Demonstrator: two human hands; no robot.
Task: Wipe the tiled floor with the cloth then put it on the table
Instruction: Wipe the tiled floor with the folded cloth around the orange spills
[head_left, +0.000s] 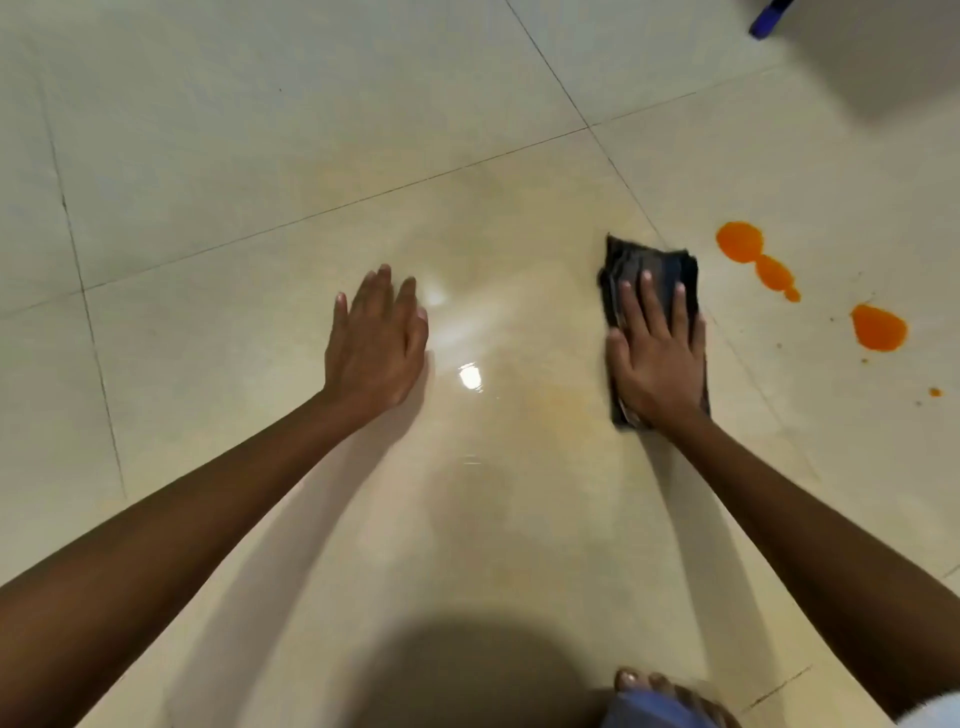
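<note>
Several orange spills (879, 328), glossy tiled floor (260, 156)

2 hands (375, 345) (655, 364), 1 cloth (649, 257), 1 foot (657, 685), prob. 2 main orange spills (740, 241) (879, 328).

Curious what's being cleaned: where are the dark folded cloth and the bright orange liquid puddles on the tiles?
Dark folded cloth (649, 260): head view, bare upper part beyond the fingertips.
Bright orange liquid puddle (879, 328): head view, middle of the rightmost large blob.
</note>
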